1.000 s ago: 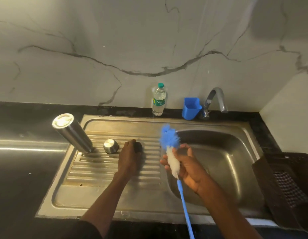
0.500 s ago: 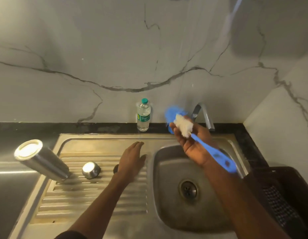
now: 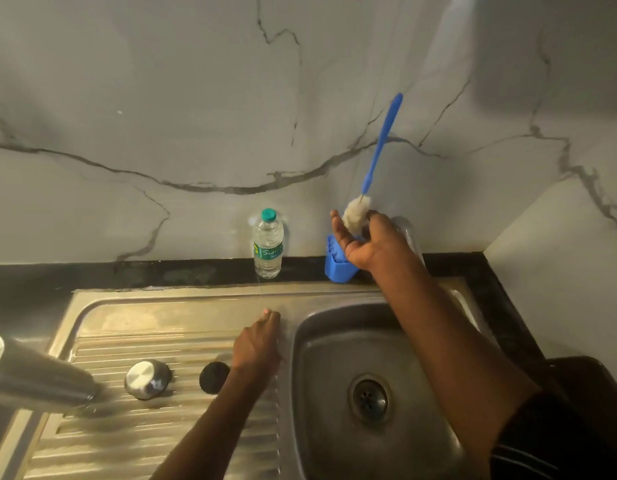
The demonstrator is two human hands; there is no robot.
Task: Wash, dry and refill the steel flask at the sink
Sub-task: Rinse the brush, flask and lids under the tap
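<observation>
The steel flask [image 3: 33,375] stands on the ribbed drainboard at the far left, partly cut by the frame edge. Its steel cap [image 3: 147,378] and a black stopper [image 3: 214,376] lie beside it on the drainboard. My left hand [image 3: 258,342] rests flat on the drainboard by the basin rim, fingers straight. My right hand [image 3: 364,239] holds the bottle brush [image 3: 381,147] by its white bristle head, blue handle pointing up, right over the blue holder [image 3: 338,268].
A plastic water bottle [image 3: 267,247] stands at the wall behind the sink [image 3: 334,427]. The tap [image 3: 409,237] is mostly hidden behind my right hand. A dark basket [image 3: 584,379] sits at the right on the black counter.
My right hand carried the brush from over the basin back to the blue holder and turned it handle-up. My left hand left the black stopper and slid toward the basin rim.
</observation>
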